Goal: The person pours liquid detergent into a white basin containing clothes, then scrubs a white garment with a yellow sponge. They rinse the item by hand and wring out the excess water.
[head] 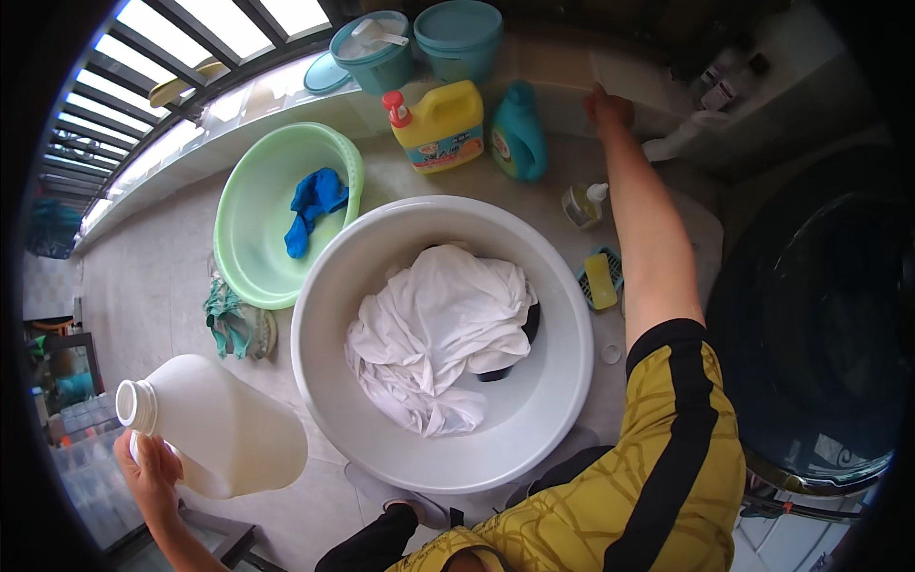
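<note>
My left hand (152,465) grips the handle of a large white plastic jug (229,429), which is tilted, its uncapped mouth towards the left. My right hand (609,111) is stretched out to the ledge at the top; whether its fingers hold anything is too small to tell. Between my arms a big white basin (443,468) holds a heap of white cloth (443,307) with something dark under it. Left of my right hand, on the floor, stand a teal detergent bottle (520,132) and a yellow jug with a red pump (439,129).
A green basin (236,214) with blue cloth (314,204) adjoins the white one. Teal tubs (457,43) stand on the ledge, one open with a scoop. Yellow soap (600,281) lies right of the basin, near a small pump bottle (582,206). A washing machine (822,322) is at right.
</note>
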A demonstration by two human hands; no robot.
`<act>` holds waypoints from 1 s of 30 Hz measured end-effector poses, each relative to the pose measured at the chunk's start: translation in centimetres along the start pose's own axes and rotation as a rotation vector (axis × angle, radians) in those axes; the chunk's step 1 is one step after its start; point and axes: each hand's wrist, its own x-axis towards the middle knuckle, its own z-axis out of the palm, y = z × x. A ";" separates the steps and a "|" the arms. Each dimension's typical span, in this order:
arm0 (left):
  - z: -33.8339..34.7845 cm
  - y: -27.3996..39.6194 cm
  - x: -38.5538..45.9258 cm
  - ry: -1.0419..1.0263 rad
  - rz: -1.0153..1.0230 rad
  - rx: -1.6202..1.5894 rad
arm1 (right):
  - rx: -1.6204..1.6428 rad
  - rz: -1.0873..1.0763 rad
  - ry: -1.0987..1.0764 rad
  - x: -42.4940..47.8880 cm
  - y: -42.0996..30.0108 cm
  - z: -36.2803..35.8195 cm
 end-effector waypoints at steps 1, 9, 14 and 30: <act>0.1 -0.3 0.5 -0.032 0.017 -0.016 | 0.083 0.067 -0.034 -0.5 -0.4 -1.5; -0.5 0.3 1.7 -0.093 0.138 -0.046 | 0.735 0.027 0.066 -11.8 0.9 -7.3; -1.0 1.3 4.6 -0.188 0.231 -0.067 | 0.536 -0.132 0.079 -24.1 2.8 -11.3; 10.3 8.7 10.3 -0.539 0.612 -0.057 | -0.583 -0.163 -0.262 -39.8 22.7 -17.9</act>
